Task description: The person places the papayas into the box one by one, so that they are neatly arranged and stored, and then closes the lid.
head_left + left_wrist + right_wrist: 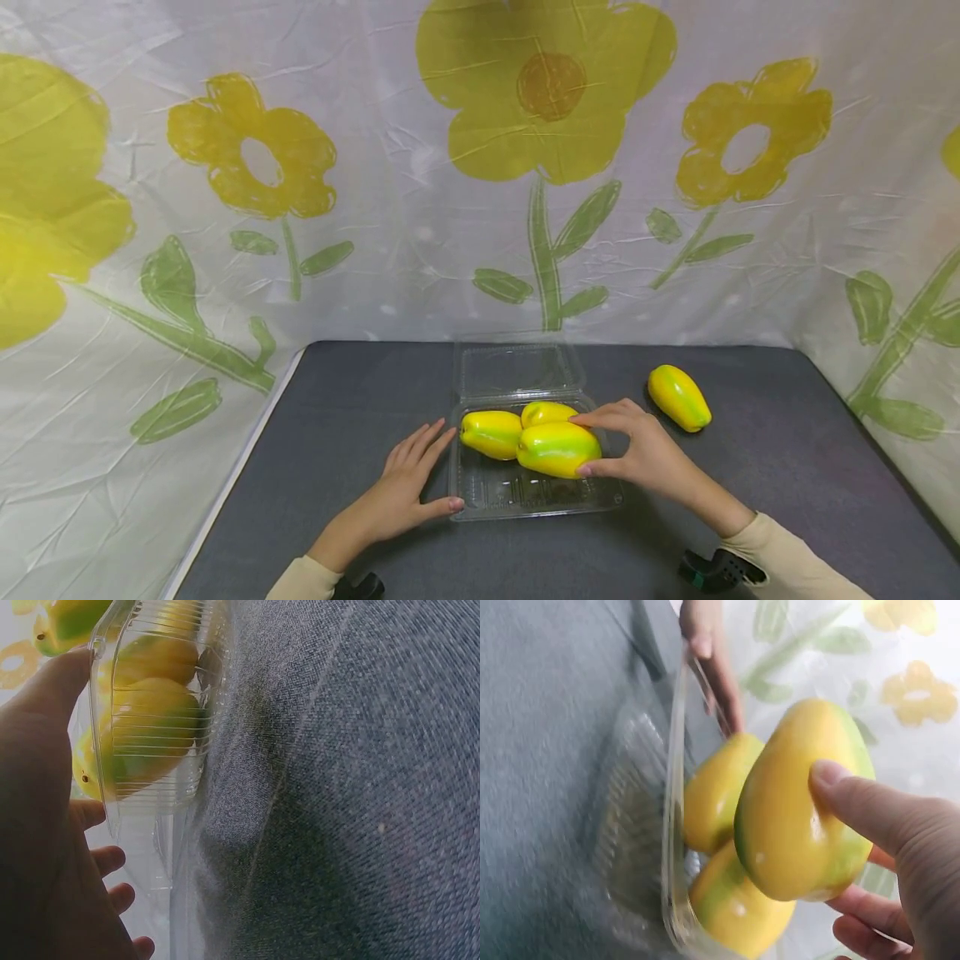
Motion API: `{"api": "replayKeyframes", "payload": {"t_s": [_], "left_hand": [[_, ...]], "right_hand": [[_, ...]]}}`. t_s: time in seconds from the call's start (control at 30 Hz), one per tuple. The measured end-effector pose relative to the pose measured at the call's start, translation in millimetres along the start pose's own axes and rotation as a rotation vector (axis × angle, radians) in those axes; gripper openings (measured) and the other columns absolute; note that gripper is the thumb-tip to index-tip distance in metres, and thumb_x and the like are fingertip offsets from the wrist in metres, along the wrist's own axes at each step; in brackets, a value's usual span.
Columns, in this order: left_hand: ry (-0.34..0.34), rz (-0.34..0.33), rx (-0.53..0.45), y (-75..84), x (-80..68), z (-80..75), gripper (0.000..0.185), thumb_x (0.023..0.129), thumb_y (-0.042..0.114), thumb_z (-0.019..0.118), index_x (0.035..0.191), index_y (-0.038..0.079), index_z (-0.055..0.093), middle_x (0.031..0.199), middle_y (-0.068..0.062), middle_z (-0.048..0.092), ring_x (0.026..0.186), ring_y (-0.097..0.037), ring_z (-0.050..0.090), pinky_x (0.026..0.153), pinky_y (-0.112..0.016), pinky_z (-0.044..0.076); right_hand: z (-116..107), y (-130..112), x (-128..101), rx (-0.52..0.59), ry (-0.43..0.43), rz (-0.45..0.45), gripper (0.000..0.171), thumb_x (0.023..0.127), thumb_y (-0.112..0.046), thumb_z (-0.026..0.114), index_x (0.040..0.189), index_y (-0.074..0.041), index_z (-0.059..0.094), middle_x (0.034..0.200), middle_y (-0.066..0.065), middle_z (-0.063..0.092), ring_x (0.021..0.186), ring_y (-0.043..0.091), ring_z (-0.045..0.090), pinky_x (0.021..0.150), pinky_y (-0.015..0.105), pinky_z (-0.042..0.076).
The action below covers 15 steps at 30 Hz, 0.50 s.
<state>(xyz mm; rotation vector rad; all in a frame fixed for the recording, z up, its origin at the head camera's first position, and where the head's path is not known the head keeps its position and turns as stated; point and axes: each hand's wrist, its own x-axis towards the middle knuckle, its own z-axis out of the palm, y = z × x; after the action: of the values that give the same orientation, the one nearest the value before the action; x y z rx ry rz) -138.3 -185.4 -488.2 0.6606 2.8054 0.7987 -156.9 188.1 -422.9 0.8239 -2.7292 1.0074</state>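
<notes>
Lower right of centre in the head view, the right hand (654, 456) pinches a yellow-green fruit (558, 451) between thumb and fingers, above the clear container (495, 502), where a second fruit (490, 435) and a third fruit (544, 412) lie. Lower left of centre, the left hand (400, 490) spreads its fingers beside that container, thumb at its rim. A fourth fruit (679, 398) rests on the dark counter (360, 400), right of centre.
</notes>
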Motion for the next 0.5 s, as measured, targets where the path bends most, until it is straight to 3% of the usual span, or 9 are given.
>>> {"api": "replayKeyframes", "payload": {"t_s": [0.3,0.5], "left_hand": [[-0.001,0.002,-0.003,-0.3,-0.3,0.9,0.097,0.086,0.068,0.061,0.16,0.031,0.011,0.169,-0.002,0.005,0.156,-0.036,0.007,0.117,-0.071,0.009],[-0.002,0.0,-0.011,-0.6,-0.4,0.8,0.097,0.086,0.067,0.061,0.16,0.031,0.011,0.169,-0.002,0.005,0.156,-0.036,0.006,0.117,-0.071,0.008]], "right_hand": [[14,-14,0,0.024,0.019,-0.007,0.06,0.068,-0.042,0.087,0.123,-0.026,0.071,0.113,-0.005,0.072,0.097,0.016,0.057,0.077,0.036,0.051],[28,-23,1,0.037,0.021,-0.024,0.06,0.066,-0.042,0.089,0.121,-0.025,0.072,0.11,-0.008,0.073,0.096,0.013,0.059,0.077,0.03,0.051]]}}
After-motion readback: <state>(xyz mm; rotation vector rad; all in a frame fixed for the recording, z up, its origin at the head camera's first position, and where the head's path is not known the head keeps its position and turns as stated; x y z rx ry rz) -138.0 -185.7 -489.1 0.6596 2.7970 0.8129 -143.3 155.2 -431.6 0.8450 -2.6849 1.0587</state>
